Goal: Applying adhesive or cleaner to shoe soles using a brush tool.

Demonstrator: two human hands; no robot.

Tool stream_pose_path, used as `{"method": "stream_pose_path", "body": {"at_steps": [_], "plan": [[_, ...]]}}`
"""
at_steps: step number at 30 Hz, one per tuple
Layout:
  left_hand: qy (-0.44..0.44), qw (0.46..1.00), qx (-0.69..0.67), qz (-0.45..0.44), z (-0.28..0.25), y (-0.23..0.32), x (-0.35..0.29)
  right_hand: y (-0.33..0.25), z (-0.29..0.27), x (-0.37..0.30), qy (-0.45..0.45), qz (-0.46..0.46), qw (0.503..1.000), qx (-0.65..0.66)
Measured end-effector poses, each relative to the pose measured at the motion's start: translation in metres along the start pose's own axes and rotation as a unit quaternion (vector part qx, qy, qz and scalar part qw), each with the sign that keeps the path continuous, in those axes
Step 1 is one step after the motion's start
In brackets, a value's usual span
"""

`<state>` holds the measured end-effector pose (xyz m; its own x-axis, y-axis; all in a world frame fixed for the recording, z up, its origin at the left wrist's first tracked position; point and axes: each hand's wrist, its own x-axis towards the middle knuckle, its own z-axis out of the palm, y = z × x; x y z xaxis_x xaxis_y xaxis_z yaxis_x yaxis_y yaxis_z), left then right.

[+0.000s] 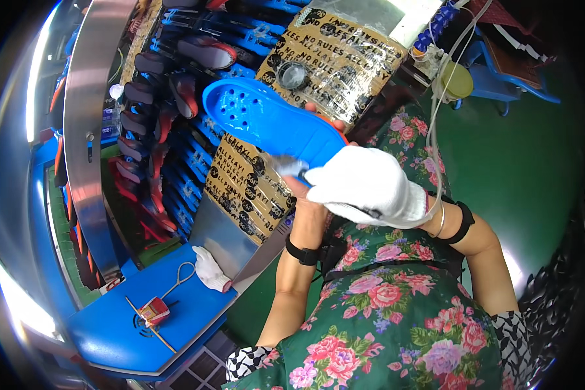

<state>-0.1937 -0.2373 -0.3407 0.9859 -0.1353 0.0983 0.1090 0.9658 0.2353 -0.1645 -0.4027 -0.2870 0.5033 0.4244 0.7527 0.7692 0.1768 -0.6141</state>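
Note:
A bright blue shoe sole (273, 120) with a cluster of small holes at one end lies across my left hand (303, 195). This bare hand is closed around the sole, its thumb at the near edge and its fingertips showing past the far edge. My right hand (364, 185), in a white knitted glove, is closed over the sole's near end. From its fingers sticks a small brush (285, 165), blurred, with pale bristles beside the sole's edge. A small round cup (292, 76) stands just beyond the sole on a taped cardboard surface (370, 65).
Several dark shoes with red soles (187, 94) stand on a blue rack at the left, by a curved metal panel (88, 149). The blue table (110, 331) holds a white glove (209, 268) and a small red container (155, 312). A blue stool (491, 84) stands far right.

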Motion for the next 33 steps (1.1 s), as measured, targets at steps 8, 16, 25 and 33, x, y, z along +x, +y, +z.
{"method": "stream_pose_path", "body": {"at_steps": [8,16,25,33], "plan": [[0.001,0.999,-0.030,0.022,0.001,0.010,0.005,0.005,-0.006,-0.003,-0.002,-0.034,0.999,-0.037],[0.054,0.998,-0.018,0.033,0.014,0.019,0.007,0.016,-0.019,-0.002,0.001,0.050,0.997,0.059],[0.070,0.996,0.059,-0.005,0.016,0.034,0.007,0.015,-0.013,-0.006,-0.020,0.083,0.994,0.064],[0.022,0.996,0.023,-0.082,0.014,0.054,0.005,0.004,-0.011,0.001,-0.007,0.202,0.953,0.228]]}}
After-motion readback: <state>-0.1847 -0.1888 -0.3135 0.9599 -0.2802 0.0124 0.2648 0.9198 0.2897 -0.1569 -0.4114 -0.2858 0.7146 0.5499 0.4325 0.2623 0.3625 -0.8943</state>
